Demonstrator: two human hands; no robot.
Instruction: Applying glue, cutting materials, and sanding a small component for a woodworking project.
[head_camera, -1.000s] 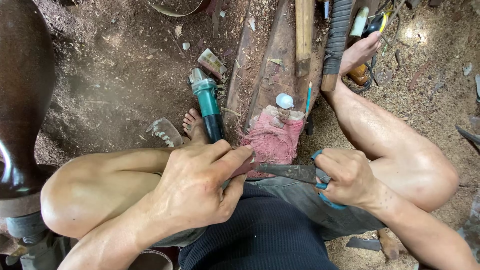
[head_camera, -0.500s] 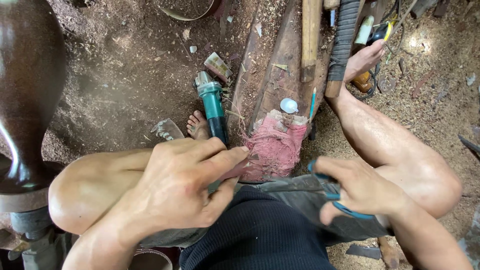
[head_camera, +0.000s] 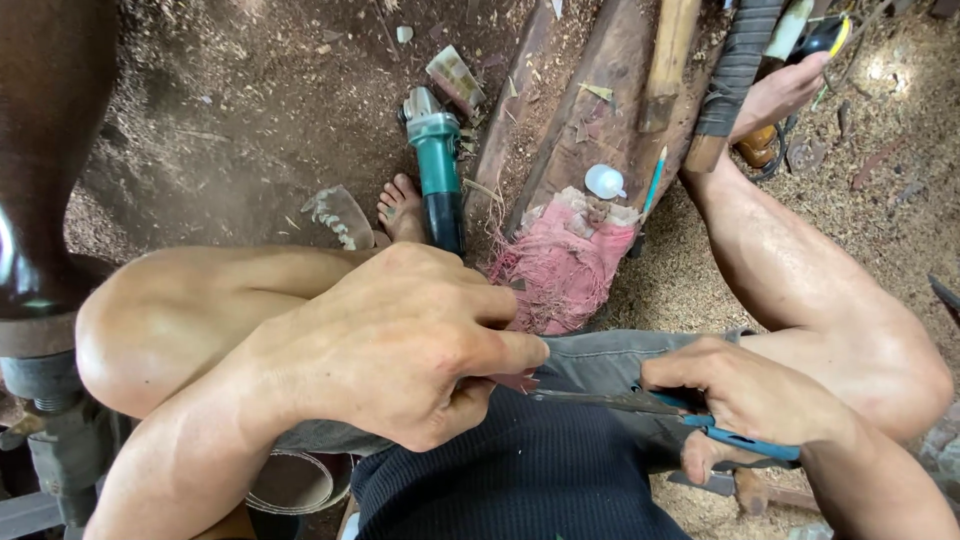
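My right hand (head_camera: 745, 400) grips blue-handled scissors (head_camera: 640, 405) whose dark blades point left over my lap. My left hand (head_camera: 400, 340) is closed around a small reddish piece (head_camera: 515, 380) at the blade tips; most of that piece is hidden under my fingers. Both hands hover above my grey shorts (head_camera: 590, 360) and dark knit shirt (head_camera: 520, 480). My bare knees spread to either side.
A green angle grinder (head_camera: 437, 165) lies on the sawdust floor by my left foot (head_camera: 402, 208). A pink rag (head_camera: 565, 262), a white cap (head_camera: 604, 181), wooden planks (head_camera: 590, 110) and a hammer handle (head_camera: 667, 60) lie ahead. A dark turned wooden piece (head_camera: 45, 150) stands at left.
Both hands have drawn closer together over my lap, and the scissor blades now reach the piece under my left fingers. The view has shifted slightly.
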